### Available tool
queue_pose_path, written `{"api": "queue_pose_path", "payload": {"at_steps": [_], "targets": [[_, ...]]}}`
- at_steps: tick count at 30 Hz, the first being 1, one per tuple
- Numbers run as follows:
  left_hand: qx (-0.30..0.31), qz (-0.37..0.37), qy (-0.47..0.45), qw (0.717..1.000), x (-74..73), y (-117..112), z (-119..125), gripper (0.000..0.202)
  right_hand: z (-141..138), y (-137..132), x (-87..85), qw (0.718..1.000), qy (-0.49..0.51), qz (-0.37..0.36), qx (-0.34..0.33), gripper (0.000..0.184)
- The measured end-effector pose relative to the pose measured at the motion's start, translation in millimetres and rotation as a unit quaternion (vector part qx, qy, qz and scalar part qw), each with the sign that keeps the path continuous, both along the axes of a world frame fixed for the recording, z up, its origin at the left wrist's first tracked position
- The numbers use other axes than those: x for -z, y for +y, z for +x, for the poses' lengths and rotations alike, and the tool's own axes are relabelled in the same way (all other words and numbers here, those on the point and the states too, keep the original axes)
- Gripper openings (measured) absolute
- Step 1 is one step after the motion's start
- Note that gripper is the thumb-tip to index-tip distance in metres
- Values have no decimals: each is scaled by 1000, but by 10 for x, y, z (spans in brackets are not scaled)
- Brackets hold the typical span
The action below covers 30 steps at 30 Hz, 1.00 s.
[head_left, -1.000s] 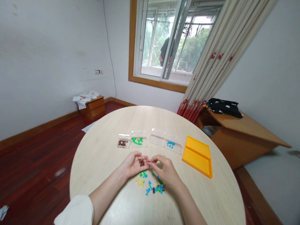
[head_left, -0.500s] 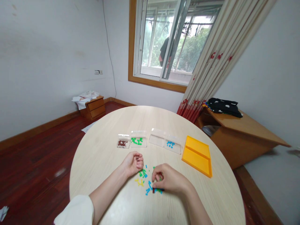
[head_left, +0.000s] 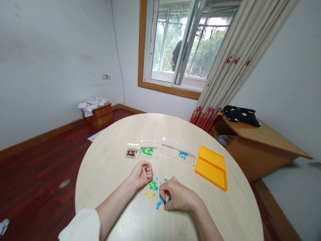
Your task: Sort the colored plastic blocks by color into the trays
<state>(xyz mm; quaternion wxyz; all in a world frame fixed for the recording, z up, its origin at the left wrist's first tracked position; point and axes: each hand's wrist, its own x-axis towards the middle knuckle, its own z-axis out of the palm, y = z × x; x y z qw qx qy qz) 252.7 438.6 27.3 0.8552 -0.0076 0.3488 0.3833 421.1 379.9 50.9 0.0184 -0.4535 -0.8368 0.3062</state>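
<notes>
My left hand (head_left: pixel 143 174) is palm up beside the pile, its fingers curled in. What lies inside those fingers is hidden. Over the right part of the pile, my right hand (head_left: pixel 177 194) pinches with thumb and forefinger at a small dark brown toy brick (head_left: pixel 165 202). Loose green bricks (head_left: pixel 153 185) lie between the two hands. Just below them are several yellow bricks (head_left: pixel 149 196), and blue bricks (head_left: pixel 158 203) lie left of my right thumb. My right hand covers part of the pile.
Beyond my hands stand clear boxes: one with brown bricks (head_left: pixel 131 153), one with green bricks (head_left: pixel 146 151), and a two-part one (head_left: pixel 168 150) with blue bricks (head_left: pixel 183 155) in its right part. A yellow tray (head_left: pixel 210 170) lies at right on the round table (head_left: pixel 120 214).
My right hand has lowered slightly, and its thumb and forefinger have come down around the brown brick. My left hand stays in place with its fingers curled.
</notes>
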Motion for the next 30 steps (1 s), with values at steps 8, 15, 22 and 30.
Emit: {"api": "queue_pose_path", "payload": {"at_steps": [8,15,22,30], "targets": [[39,33,24,998,19,-51,28,8,20,53,-62,965,200,101,135,8],[140,76,-26,987,33,-129,70,23,-60,97,-19,933,262,183,166,8],[96,36,-16,995,36,-105,70,15,20,100,-69,937,247,162,184,4],[15,-15,-46,999,38,-26,29,17,258,80,59,990,95,-49,97,16]]}}
